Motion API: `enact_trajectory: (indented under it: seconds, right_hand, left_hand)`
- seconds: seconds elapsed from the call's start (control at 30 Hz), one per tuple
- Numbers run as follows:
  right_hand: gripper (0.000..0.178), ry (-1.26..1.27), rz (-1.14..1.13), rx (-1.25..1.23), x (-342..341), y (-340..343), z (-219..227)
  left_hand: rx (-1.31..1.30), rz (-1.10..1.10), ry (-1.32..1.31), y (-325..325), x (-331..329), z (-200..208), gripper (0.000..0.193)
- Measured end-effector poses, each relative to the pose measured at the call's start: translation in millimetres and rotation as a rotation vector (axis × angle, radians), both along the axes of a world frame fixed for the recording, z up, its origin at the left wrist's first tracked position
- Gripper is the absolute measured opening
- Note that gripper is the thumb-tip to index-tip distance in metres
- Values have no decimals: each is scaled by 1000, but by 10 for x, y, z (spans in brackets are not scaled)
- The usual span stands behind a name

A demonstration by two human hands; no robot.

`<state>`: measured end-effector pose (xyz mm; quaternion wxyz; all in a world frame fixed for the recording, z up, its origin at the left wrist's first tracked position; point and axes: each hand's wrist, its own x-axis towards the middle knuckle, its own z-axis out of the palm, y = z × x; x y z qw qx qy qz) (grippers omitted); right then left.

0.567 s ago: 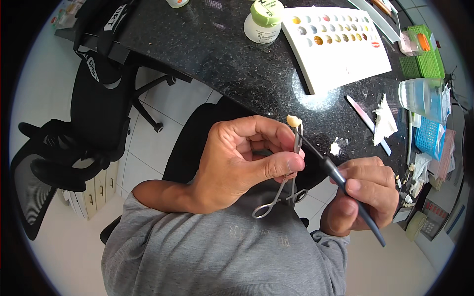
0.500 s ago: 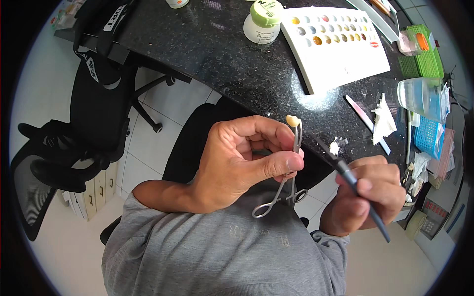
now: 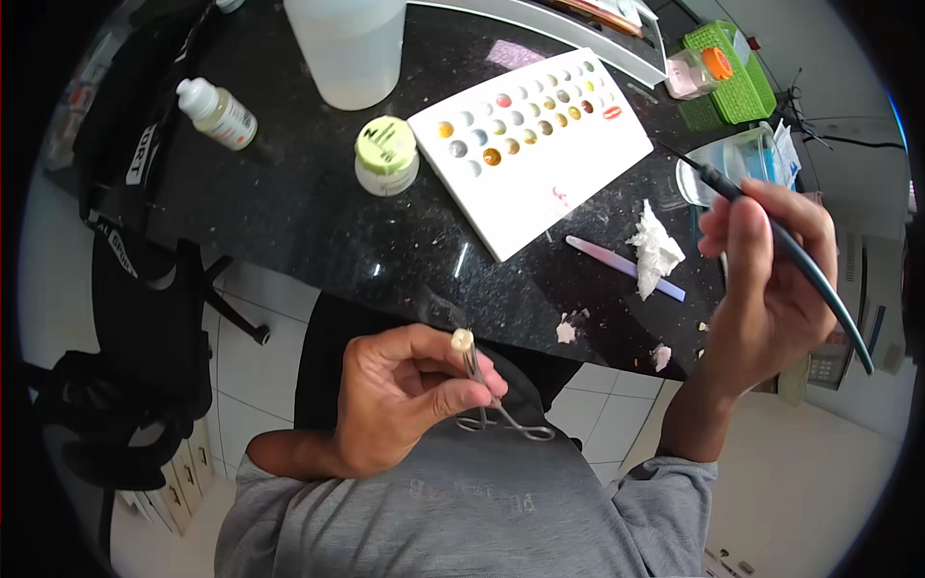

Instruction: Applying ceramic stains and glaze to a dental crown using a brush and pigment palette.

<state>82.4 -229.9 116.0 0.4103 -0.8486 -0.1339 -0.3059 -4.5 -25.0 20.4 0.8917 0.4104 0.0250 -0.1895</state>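
My left hand [image 3: 390, 400] is closed around scissor-handled metal forceps [image 3: 528, 429]. A small cream-coloured tooth crown [image 3: 462, 340] sits at the tip of their jaws, above the thumb and fingers. Up at the right, my right hand [image 3: 766, 279] grips a slim, dark-handled brush [image 3: 809, 268] like a pen. The brush's fine tip points up and left, between the right corner of a white palette [image 3: 525, 217] and a clear cup [image 3: 696, 178]. Rows of coloured pastes fill the palette's round wells.
Beside the palette stand a green-lidded jar [image 3: 385, 159], a large translucent container [image 3: 352, 53] and a small white-capped bottle [image 3: 222, 118]. A pink-and-purple stick [image 3: 602, 255] lies under crumpled tissue [image 3: 657, 252]. A green basket [image 3: 742, 82] stands far right; a black chair [image 3: 145, 328] is left.
My right hand has lifted the brush away from the crown, up and right toward the cup. My left hand, still holding the forceps, is lower and further left. The view has shifted too.
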Motion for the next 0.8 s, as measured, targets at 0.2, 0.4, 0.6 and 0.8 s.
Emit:
enact_trajectory:
  seconds: [0.2,0.4,0.6,0.8]
  right_hand:
    - [11,168,-10,-6,320,-34,-87]
    - [10,202,5,-54,424,-50,-197]
    - [9,215,-17,-73,468,-61,-255]
    - [9,226,-27,-70,466,-57,-258]
  left_hand:
    - [-25,-72,-35,73,51,-14,15]
    - [-117,-127,-94,149,76,-79,20]
    - [-24,-107,-34,139,112,-3,11]
    - [-24,-115,-36,142,103,-2,9]
